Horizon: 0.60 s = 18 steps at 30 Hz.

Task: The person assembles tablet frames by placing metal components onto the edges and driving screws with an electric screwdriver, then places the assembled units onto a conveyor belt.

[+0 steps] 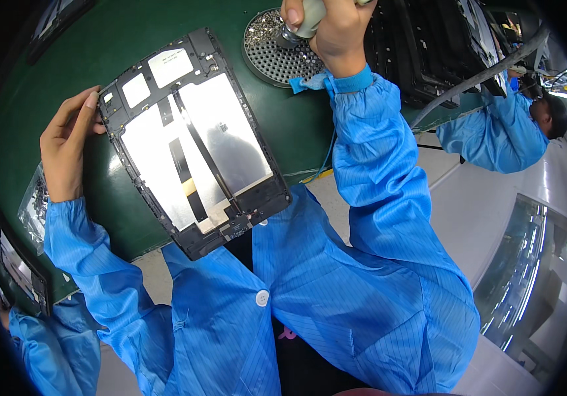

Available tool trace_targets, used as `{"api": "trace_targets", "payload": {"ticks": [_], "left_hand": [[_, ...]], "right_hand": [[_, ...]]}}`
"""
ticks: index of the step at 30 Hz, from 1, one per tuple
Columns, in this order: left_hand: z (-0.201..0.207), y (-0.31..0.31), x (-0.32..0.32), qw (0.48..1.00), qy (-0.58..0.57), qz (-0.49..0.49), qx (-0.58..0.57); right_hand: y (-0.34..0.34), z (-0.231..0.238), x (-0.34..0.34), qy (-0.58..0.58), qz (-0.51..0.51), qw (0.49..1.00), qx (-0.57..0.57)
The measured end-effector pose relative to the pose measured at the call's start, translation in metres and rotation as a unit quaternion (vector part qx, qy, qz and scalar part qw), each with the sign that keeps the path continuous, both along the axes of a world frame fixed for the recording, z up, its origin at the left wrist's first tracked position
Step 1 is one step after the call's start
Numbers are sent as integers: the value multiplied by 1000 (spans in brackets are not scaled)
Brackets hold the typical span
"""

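Note:
My left hand [67, 148] pinches the upper left edge of an opened tablet [240, 158] between thumb and fingers. The tablet has a black frame, a shiny silver inside and dark flat cables; its lower end reaches over the table's front edge. At the top, my right hand [341, 36] is wrapped round a pale-handled screwdriver [312, 14], partly cut off by the picture's edge. Its metal nose points down at a round screw tray [263, 56] full of small holes, with loose screws heaped on it. The bit's tip is hidden. A blue wrist strap [353, 82] circles my right wrist.
Several black tablet frames [415, 49] stand in a row at the right, with a thick grey cable [478, 78] running past them. A clear plastic bag [34, 211] of small parts lies on the green table [125, 228]. Blue-sleeved co-workers sit at the right [501, 135] and lower left.

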<state>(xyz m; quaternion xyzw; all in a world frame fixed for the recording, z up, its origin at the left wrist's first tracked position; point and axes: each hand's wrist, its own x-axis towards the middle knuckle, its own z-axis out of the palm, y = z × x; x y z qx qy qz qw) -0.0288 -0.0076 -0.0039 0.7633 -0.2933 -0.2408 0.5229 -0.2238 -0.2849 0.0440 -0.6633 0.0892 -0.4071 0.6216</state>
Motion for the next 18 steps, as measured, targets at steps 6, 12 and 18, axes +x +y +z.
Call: {"api": "trace_targets", "payload": {"ticks": [6,12,18], "left_hand": [[-1,-2,0,1000,8,-3,-16],[-2,-1,-1,999,2,-17,-38],[-4,-3,1,996,12,-52,-68]], "right_hand": [[-2,-5,0,-3,-7,1000,-5],[3,-3,2,2,-28,999,-17],[5,-6,2,-5,-35,999,14]]}}
